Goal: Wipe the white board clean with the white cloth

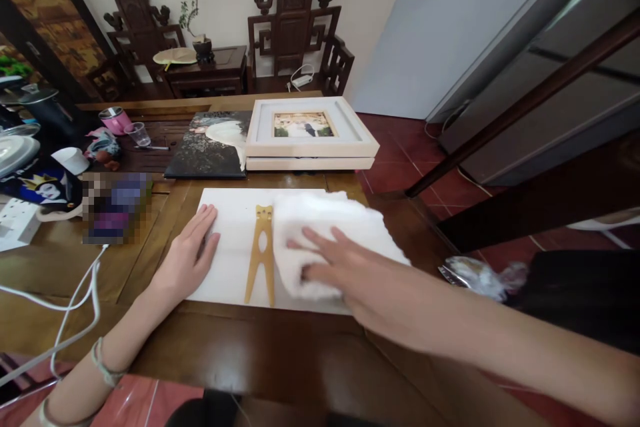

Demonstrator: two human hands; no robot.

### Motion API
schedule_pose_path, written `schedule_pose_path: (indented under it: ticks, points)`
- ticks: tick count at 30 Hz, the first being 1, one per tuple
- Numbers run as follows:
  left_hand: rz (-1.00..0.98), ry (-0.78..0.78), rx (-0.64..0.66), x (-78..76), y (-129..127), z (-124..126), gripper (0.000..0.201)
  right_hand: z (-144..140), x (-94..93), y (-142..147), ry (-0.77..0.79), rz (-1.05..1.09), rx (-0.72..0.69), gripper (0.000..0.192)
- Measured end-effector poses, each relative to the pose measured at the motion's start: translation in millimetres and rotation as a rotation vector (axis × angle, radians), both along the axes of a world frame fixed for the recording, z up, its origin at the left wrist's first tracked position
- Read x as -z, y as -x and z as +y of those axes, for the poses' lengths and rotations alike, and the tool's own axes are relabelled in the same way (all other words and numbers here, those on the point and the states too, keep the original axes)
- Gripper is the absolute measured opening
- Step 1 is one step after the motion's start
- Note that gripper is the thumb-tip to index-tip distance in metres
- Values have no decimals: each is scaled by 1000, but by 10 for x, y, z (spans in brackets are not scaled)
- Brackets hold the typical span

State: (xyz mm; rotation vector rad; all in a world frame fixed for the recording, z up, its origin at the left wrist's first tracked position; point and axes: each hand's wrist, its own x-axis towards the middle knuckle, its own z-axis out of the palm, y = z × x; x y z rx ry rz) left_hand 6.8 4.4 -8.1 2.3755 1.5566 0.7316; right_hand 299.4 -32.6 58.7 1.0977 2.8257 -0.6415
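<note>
Fingers (320, 240) of the right hand (350, 273) lie spread and flat on a white cloth (335, 227), pressing it onto a white board (230, 247); they grip nothing. Left hand (187, 257) rests palm down on the board's left end, its fingers straight and close together. Between the hands a gold stand (261, 253) lies flat on the board, its two legs pointing to the near edge of the tabletop (240, 347).

Just behind the board, toward the far edge, sit a dark photo print (210, 147) and a stack of pale frames (310, 133), close to the cloth's far side. Near the left edge are a blurred box (115, 207), white cables (75, 307), a pink cup (116, 120) and a clear glass (140, 133). A crumpled wrapper (475, 273) lies off the right edge.

Bare wood runs along the near edge and in a strip left of the board. The cloth's right side reaches almost to the right edge.
</note>
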Motion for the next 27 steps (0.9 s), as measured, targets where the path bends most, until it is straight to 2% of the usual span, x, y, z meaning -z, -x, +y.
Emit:
schedule_pose_path:
  ticks: [3, 5, 7, 13, 15, 17, 20, 24, 27]
  points:
    - [2, -12, 5, 20, 5, 8, 47, -242, -170, -16, 136, 15, -64, 53]
    - [-7, -18, 9, 33, 9, 11, 47, -226, -222, -56, 188, 24, -64, 52]
    - [-16, -21, 12, 40, 12, 12, 47, -65, -204, -112, 186, 57, -41, 56]
    - [-25, -16, 17, 24, 13, 6, 46, 734, 31, -188, 84, 142, 7, 57]
    - [-29, -9, 15, 15, 13, 3, 45, 893, 86, -160, 32, 170, 27, 57]
    - [-34, -4, 12, 9, 14, 1, 46, 928, 107, -115, -41, 174, 45, 56]
    - [-36, -4, 7, 8, 17, 2, 46, 751, 69, -40, -97, 113, 93, 56]
    - [-31, -15, 5, 19, 22, 6, 46, 222, -33, 24, 14, 7, 179, 56]
    - [-23, -23, 10, 30, 21, 9, 47, -192, -68, 37, 92, -20, 68, 52]
